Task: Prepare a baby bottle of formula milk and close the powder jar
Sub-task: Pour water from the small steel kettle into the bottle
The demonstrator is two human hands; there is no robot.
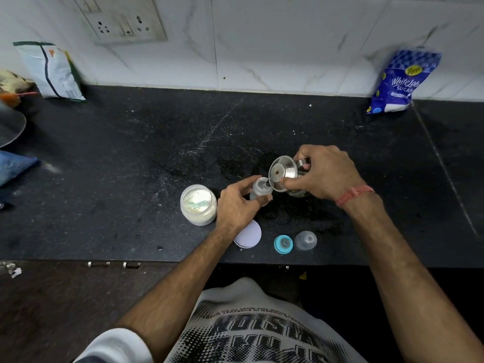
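On the dark table [157, 153], the open powder jar [198, 204] stands leftmost. The left hand [237, 205] grips the baby bottle [259, 189]; the right hand [320, 174] holds a tilted steel pot [284, 175] at its mouth. Nearer lie the jar lid [250, 235], teal ring [283, 244] and clear cap [306, 240].

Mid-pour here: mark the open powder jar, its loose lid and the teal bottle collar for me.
powder jar [198, 205]: head view, on the powder showing through its open mouth.
lid [251, 236]: head view, on its flat top, beside the left wrist.
teal bottle collar [277, 247]: head view, on its teal rim.
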